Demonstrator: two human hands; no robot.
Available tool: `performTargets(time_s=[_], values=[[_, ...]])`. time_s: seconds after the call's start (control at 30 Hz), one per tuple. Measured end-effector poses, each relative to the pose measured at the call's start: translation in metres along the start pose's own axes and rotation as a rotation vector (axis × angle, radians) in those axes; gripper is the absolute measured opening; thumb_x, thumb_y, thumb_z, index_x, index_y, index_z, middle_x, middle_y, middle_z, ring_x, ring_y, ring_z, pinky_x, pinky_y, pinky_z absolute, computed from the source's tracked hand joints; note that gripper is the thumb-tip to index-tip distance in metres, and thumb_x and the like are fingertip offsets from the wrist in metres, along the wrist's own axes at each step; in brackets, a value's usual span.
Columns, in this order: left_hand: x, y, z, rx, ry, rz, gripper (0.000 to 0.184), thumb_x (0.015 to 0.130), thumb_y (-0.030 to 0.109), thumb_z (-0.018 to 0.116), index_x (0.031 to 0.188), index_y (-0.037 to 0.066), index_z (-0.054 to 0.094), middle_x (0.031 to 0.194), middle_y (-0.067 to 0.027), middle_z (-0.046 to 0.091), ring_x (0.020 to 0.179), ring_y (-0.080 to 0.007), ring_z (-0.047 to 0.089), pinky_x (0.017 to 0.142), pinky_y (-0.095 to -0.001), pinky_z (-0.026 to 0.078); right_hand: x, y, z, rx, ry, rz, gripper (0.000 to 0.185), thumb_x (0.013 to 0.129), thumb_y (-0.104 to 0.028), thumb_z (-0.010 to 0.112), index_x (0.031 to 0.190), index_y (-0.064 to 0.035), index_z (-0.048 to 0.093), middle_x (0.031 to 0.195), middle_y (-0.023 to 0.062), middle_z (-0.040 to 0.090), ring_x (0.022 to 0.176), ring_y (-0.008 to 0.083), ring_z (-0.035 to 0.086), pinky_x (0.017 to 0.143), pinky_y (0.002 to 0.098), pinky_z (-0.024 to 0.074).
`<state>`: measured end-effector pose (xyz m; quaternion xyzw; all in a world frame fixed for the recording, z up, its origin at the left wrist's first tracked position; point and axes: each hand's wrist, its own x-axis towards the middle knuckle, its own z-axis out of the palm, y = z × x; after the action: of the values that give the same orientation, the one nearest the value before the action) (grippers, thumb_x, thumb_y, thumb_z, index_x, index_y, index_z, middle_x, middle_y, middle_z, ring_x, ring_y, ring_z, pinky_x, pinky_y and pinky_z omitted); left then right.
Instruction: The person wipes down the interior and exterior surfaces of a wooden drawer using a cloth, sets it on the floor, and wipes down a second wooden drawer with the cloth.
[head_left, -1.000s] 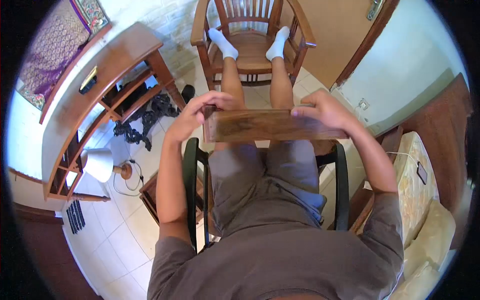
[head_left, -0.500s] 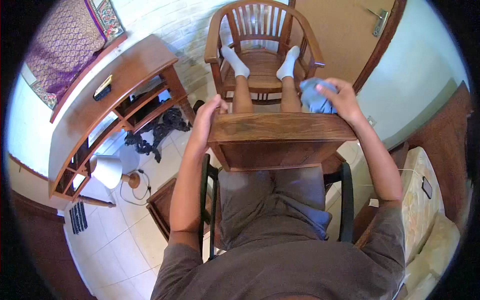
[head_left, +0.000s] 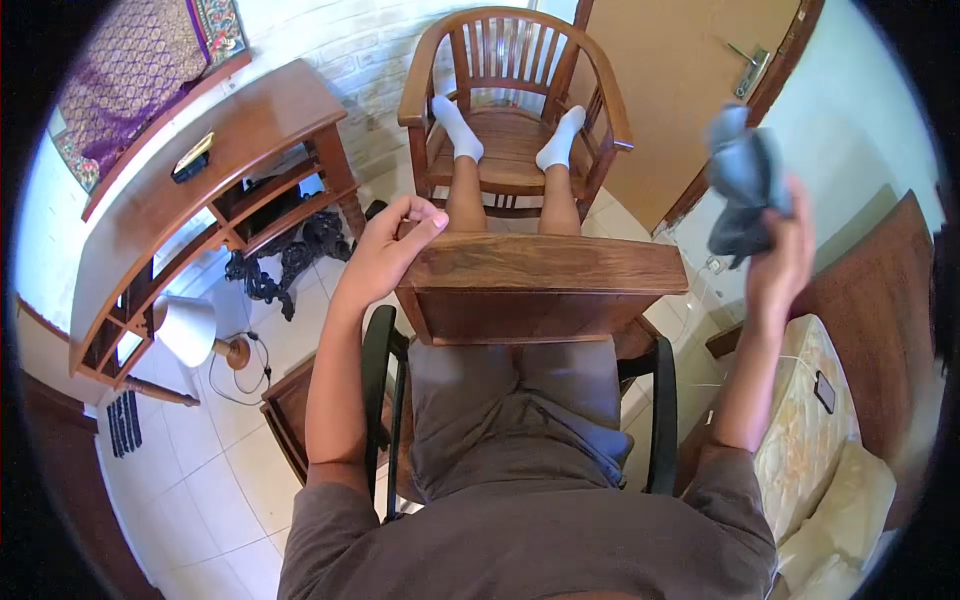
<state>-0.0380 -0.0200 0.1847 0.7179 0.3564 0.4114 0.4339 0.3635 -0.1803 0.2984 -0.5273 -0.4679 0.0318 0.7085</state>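
Observation:
A wooden drawer rests across my lap, its thick, dark-grained panel facing up and away from me. My left hand is at its far left corner, with fingers curled and the thumb along the edge. Raised to the right, clear of the drawer, my right hand grips a crumpled grey-blue cloth. Motion blurs the cloth, and it covers part of the fingers.
My socked feet rest on a wooden armchair ahead. To the left stands a curved wooden desk, with a white-shaded lamp lying on the tiled floor. A phone lies on a mattress at right.
My right hand has lifted the cloth off the drawer's far right side, up and to the right. My left hand has shifted onto the drawer's corner, fingers more curled.

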Motion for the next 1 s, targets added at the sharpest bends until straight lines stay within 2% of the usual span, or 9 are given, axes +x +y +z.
performTargets(time_s=[0.1,0.13,0.27,0.37,0.43,0.6,0.77,0.9,1.0], values=[[-0.002,0.004,-0.001,0.120,0.022,0.049,0.028,0.103,0.031,0.071,0.109,0.004,0.066,0.094,0.0022,0.061,0.088,-0.0073,0.055,0.082,-0.0261,0.046,-0.033,-0.015,0.032,-0.311,-1.103,-0.244,0.051,0.097,-0.016,0.062,0.148,-0.0074,0.061,0.138,0.0202,0.066,0.130,0.0293,0.062,0.113,0.0453,0.0466],[-0.004,0.007,-0.002,0.165,0.034,0.077,0.028,0.103,0.029,0.072,0.110,0.003,0.066,0.094,0.0006,0.062,0.088,-0.0091,0.057,0.082,-0.0274,0.048,-0.049,-0.012,0.043,-0.572,-1.156,-0.389,0.052,0.097,-0.033,0.074,0.142,-0.0086,0.066,0.153,0.0235,0.057,0.144,0.0425,0.052,0.119,0.0566,0.0380],[-0.020,0.027,-0.009,0.461,0.128,0.203,0.031,0.098,0.027,0.076,0.111,0.000,0.066,0.099,-0.0083,0.068,0.086,-0.0188,0.063,0.084,-0.0333,0.052,-0.083,0.017,0.073,-0.775,-0.998,-0.527,0.073,0.092,-0.045,0.078,0.154,-0.0151,0.056,0.160,0.0190,0.050,0.148,0.0451,0.045,0.121,0.0613,0.0326],[-0.044,0.080,-0.009,0.484,0.097,0.507,0.046,0.094,0.035,0.080,0.122,0.001,0.068,0.115,-0.0169,0.072,0.110,-0.0328,0.069,0.099,-0.0417,0.052,-0.087,0.028,0.079,-0.858,-0.954,-0.594,0.080,0.090,-0.047,0.079,0.159,-0.0177,0.050,0.160,0.0172,0.049,0.148,0.0443,0.046,0.120,0.0604,0.0337],[-0.072,0.137,-0.005,0.152,-0.131,0.596,0.049,0.088,0.028,0.084,0.124,-0.002,0.067,0.138,-0.0168,0.066,0.127,-0.0340,0.064,0.108,-0.0447,0.050,-0.089,0.032,0.081,-0.885,-0.927,-0.639,0.085,0.087,-0.048,0.082,0.160,-0.0179,0.049,0.162,0.0167,0.049,0.148,0.0428,0.046,0.118,0.0609,0.0347],[-0.112,0.194,0.041,-0.749,-0.631,0.673,0.050,0.101,0.044,0.063,0.124,0.000,0.070,0.125,-0.0177,0.072,0.116,-0.0354,0.069,0.112,-0.0540,0.045,-0.089,0.021,0.085,-0.752,-0.882,-0.450,0.093,0.084,-0.050,0.084,0.160,-0.0105,0.047,0.157,0.0195,0.054,0.148,0.0426,0.047,0.120,0.0596,0.0331],[-0.108,0.188,0.056,-1.013,-0.731,0.699,0.050,0.106,0.046,0.054,0.123,0.002,0.071,0.123,-0.0144,0.073,0.116,-0.0308,0.069,0.116,-0.0595,0.037,-0.079,0.029,0.078,-0.714,-0.896,-0.434,0.088,0.086,-0.053,0.082,0.153,-0.0022,0.053,0.154,0.0251,0.056,0.146,0.0429,0.050,0.121,0.0559,0.0332],[-0.098,0.164,0.025,-1.134,-0.569,0.730,0.052,0.110,0.047,0.046,0.123,0.004,0.073,0.120,-0.0117,0.073,0.115,-0.0271,0.069,0.120,-0.0640,0.031,-0.089,0.036,0.086,-0.846,-0.793,-0.488,0.083,0.089,-0.056,0.078,0.151,-0.0054,0.057,0.154,0.0260,0.056,0.145,0.0441,0.050,0.120,0.0565,0.0339],[-0.053,0.107,-0.006,-1.009,-0.013,0.598,0.055,0.114,0.048,0.041,0.122,0.005,0.074,0.119,-0.0097,0.074,0.115,-0.0244,0.069,0.122,-0.0673,0.027,-0.105,0.038,0.089,-0.923,-0.726,-0.529,0.081,0.090,-0.058,0.076,0.151,-0.0084,0.059,0.154,0.0265,0.055,0.145,0.0445,0.050,0.120,0.0576,0.0340]])
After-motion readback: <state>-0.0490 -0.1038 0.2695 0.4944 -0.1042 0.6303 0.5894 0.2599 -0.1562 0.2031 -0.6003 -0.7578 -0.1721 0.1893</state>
